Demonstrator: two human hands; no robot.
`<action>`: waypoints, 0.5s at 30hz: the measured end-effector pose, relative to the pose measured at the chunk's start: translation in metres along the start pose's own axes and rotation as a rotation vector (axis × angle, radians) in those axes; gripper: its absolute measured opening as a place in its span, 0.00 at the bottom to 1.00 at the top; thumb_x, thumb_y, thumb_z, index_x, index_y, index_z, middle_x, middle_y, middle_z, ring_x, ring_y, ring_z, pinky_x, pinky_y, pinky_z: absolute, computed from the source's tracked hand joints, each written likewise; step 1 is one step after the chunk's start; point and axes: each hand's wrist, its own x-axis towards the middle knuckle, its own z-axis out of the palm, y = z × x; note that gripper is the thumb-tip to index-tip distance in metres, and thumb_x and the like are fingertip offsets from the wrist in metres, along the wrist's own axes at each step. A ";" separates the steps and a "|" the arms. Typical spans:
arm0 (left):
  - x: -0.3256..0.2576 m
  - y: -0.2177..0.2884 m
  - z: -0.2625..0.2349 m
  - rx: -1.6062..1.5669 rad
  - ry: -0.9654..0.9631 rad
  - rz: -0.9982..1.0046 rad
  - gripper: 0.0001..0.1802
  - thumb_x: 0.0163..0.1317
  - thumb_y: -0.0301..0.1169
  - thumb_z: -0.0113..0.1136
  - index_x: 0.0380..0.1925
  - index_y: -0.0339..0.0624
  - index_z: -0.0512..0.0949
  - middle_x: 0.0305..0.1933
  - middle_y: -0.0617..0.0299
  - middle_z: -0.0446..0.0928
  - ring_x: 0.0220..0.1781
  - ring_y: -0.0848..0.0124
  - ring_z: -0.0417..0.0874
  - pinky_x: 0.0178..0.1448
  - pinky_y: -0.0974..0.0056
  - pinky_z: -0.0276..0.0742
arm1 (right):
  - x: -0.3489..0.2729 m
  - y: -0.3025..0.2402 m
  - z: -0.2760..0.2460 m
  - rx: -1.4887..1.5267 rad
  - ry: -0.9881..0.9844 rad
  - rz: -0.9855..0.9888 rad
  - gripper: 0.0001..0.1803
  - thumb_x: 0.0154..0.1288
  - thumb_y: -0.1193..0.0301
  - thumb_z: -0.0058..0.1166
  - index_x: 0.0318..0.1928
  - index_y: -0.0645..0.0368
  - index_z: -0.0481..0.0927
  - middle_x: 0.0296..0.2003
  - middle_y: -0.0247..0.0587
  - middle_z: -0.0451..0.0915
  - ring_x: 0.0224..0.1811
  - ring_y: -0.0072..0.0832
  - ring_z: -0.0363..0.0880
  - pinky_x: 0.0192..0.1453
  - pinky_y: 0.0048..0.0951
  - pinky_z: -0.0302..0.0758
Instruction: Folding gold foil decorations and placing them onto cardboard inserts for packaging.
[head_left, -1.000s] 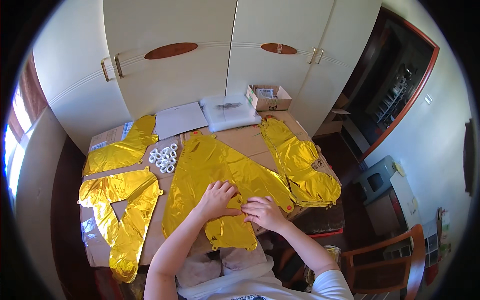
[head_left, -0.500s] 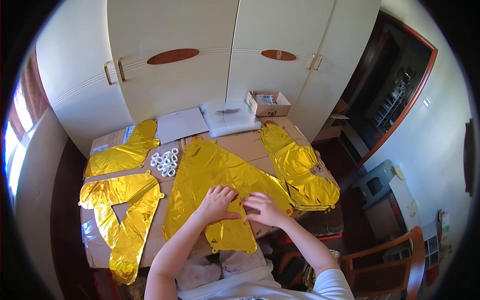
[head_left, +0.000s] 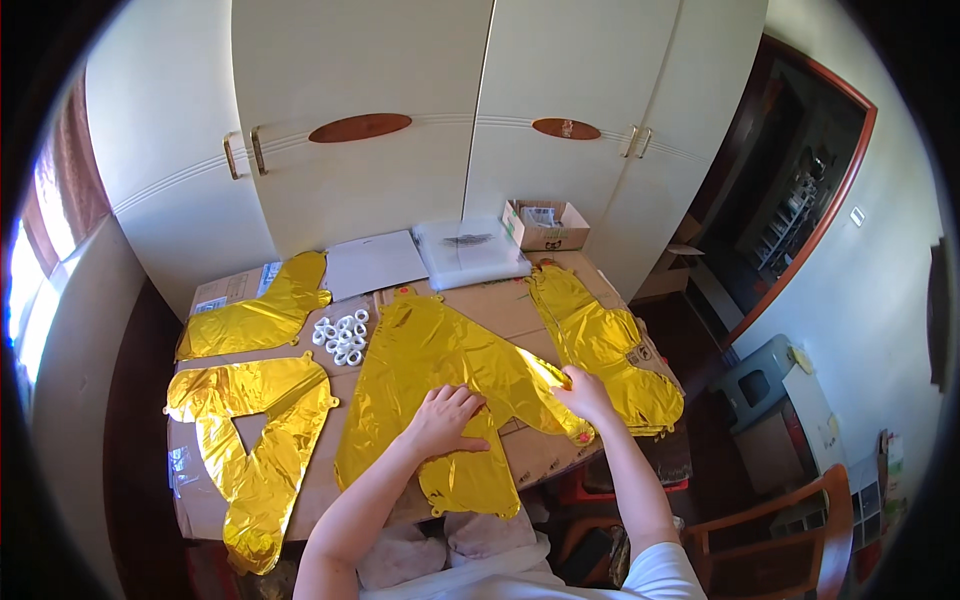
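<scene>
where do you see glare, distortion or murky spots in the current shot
Head view: daylight washes out the window at left; head view: a bright glare streak lies on the gold foil sheet beside the right hand; head view: the fisheye bows the frame of the doorway, whose interior is dim.

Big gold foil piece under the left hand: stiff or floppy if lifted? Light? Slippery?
Likely floppy: the gold foil piece is creased and bends up at the right hand. Probably light for its size, since it looks thin and lies mostly flat. Possibly slippery, given its shiny surface.
</scene>
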 end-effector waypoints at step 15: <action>-0.002 -0.003 0.005 -0.011 0.018 0.008 0.42 0.47 0.64 0.65 0.53 0.43 0.75 0.56 0.54 0.72 0.60 0.53 0.71 0.65 0.51 0.65 | -0.080 -0.063 0.000 0.347 0.260 -0.350 0.14 0.58 0.72 0.63 0.44 0.62 0.82 0.33 0.44 0.84 0.31 0.35 0.84 0.35 0.32 0.78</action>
